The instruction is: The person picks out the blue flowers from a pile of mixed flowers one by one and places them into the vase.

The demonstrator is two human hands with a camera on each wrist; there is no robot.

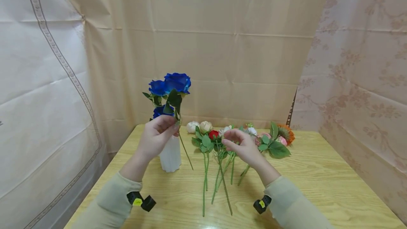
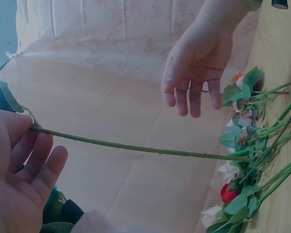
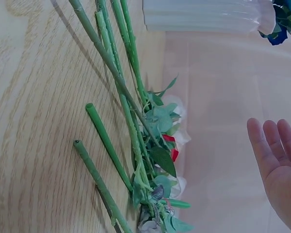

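My left hand pinches the upper stem of a blue rose between thumb and fingers. Its bare green stem slants down below the hand. Behind that hand stands a white vase, and more blue blooms show at its mouth in the head view. My right hand is held over the lying flowers with its fingers relaxed and nothing in them. In the left wrist view its fingers hang loosely downward, apart from the rose stem.
Several artificial flowers lie across the wooden table, among them a red rose, cream blooms and an orange sunflower. Their stems point toward the front edge. Curtains hang behind and on both sides.
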